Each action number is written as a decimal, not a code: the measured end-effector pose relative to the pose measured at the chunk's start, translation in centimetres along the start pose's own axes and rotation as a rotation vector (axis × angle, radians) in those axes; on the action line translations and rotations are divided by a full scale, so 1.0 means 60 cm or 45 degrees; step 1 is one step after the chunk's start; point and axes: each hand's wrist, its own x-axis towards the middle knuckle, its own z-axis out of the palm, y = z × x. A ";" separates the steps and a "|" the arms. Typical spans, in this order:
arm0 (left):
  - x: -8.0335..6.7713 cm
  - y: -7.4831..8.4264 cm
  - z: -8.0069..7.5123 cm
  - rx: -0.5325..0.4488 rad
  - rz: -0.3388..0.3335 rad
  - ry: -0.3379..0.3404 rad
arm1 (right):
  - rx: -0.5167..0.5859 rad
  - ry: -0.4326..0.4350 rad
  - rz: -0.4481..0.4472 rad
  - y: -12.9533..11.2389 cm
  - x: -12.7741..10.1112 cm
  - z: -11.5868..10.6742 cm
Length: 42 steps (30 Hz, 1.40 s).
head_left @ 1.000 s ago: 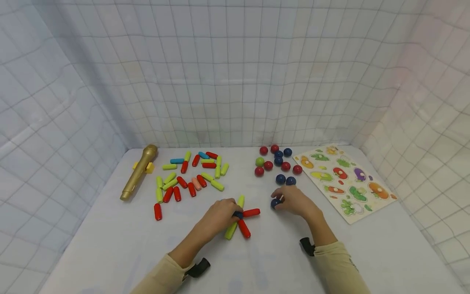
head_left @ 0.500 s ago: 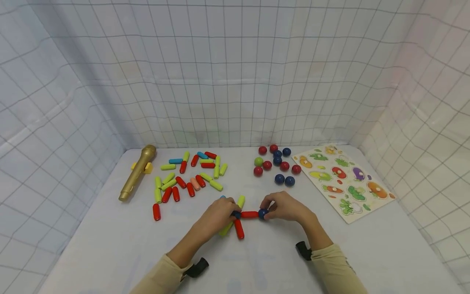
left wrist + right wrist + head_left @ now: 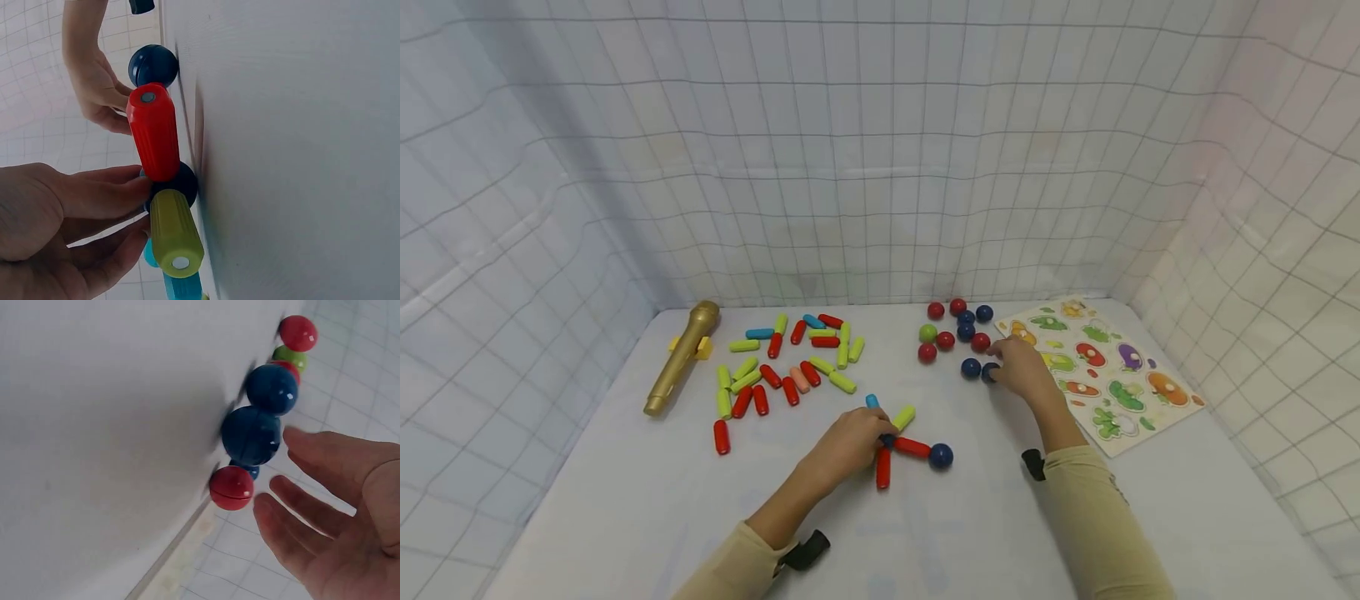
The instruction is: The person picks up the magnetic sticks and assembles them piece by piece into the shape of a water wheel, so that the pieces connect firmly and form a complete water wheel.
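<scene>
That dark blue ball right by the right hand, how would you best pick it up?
Pinch the blue ball across its middle, thumb one side and fingers the other, coming from above. It is smooth and round, and another blue ball sits close on its left, so the open right hand probably has more room from above.

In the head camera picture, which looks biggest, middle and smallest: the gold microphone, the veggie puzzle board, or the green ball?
1. Veggie puzzle board, largest.
2. Gold microphone.
3. Green ball, smallest.
</scene>
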 end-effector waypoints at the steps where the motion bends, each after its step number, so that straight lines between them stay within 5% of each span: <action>1: 0.000 -0.001 0.001 0.005 0.013 0.005 | -0.005 -0.023 0.015 0.004 0.006 0.001; 5: 0.002 -0.002 0.002 -0.001 0.058 0.018 | -0.007 -0.102 0.020 0.010 0.015 0.004; 11: 0.002 -0.007 0.000 -0.086 0.014 0.016 | -0.007 -0.119 0.026 -0.011 -0.011 0.000; 22: 0.005 -0.010 -0.004 -0.100 -0.003 -0.027 | 0.099 -0.314 -0.322 -0.097 -0.063 0.031; 32: 0.003 -0.011 0.002 -0.131 -0.020 -0.040 | 0.147 -0.336 -0.335 -0.096 -0.072 0.063; 42: 0.002 -0.009 -0.002 -0.068 0.054 0.038 | 0.146 -0.428 -0.303 -0.093 -0.071 0.051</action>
